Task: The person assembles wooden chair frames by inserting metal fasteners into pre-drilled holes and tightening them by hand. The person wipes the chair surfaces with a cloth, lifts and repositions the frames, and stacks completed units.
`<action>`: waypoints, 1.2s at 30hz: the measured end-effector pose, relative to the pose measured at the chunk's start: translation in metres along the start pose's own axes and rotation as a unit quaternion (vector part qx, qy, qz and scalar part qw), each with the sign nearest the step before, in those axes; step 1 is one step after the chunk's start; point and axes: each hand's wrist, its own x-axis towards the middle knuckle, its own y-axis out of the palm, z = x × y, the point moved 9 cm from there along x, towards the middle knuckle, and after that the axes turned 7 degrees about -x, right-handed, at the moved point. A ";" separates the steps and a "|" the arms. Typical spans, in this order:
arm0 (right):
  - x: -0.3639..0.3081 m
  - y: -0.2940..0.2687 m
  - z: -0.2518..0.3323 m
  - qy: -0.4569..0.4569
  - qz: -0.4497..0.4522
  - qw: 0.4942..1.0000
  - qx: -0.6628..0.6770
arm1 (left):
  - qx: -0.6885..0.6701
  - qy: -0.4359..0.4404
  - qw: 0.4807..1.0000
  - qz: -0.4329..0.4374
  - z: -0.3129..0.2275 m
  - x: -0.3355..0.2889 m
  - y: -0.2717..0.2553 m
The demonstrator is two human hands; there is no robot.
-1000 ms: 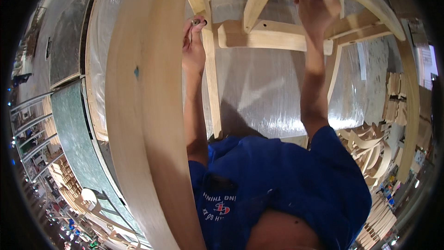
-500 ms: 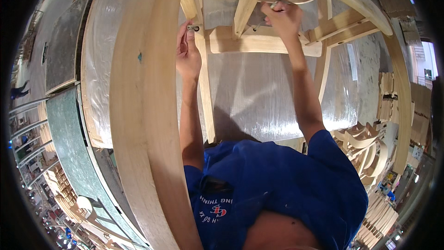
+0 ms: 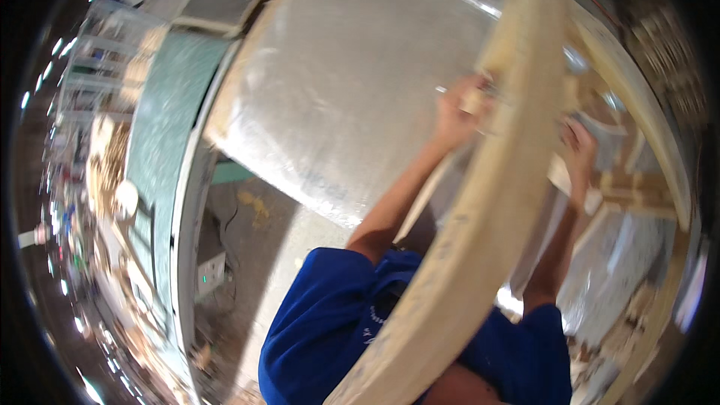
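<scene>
A pale wooden chair frame stands tilted before me, its long curved beam crossing in front of my chest. My left hand is at the left side of this beam, its fingers curled closed against the wood. A small bright spot shows beside its fingers; motion blur hides what it holds. On the beam's other side is my right hand, inside the frame with bent fingers, partly covered by the wood. Whatever lies in its grip cannot be made out. Another curved rail arches at the far right.
A work surface wrapped in clear plastic film lies beneath and behind the frame. To the left runs a long green-topped bench, with stacked wooden parts beyond it. Below the bench sits a pale box with a small green light.
My view has swung left, so the frame and both hands now appear farther right. The small metal fitting in my left hand and the tool in my right no longer show clearly.
</scene>
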 end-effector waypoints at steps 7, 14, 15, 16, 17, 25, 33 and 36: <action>-0.006 0.010 -0.029 0.054 -0.142 0.970 0.187 | 0.014 -0.045 0.996 -0.072 -0.017 0.010 -0.009; -0.004 0.009 -0.028 0.067 -0.064 0.987 0.132 | -0.088 -0.056 0.993 -0.059 -0.025 0.022 -0.011; -0.006 0.008 -0.022 0.042 -0.076 0.989 0.118 | -0.051 -0.053 0.997 -0.029 -0.024 0.022 -0.011; -0.007 0.008 -0.016 0.016 -0.088 0.991 0.104 | -0.013 -0.051 0.999 0.000 -0.021 0.021 -0.014; -0.007 0.008 -0.012 0.001 -0.111 0.991 0.069 | 0.025 -0.049 0.998 0.029 -0.019 0.021 -0.015; -0.007 -0.003 -0.006 0.000 -0.220 0.970 -0.107 | -0.003 0.031 0.999 -0.045 -0.031 0.020 -0.013; -0.013 0.007 0.020 -0.110 -0.197 0.974 0.033 | 0.025 0.000 0.999 -0.041 -0.019 0.015 -0.023; -0.018 0.006 0.008 -0.080 -0.235 0.969 -0.012 | -0.031 0.010 0.996 -0.079 -0.022 0.014 -0.021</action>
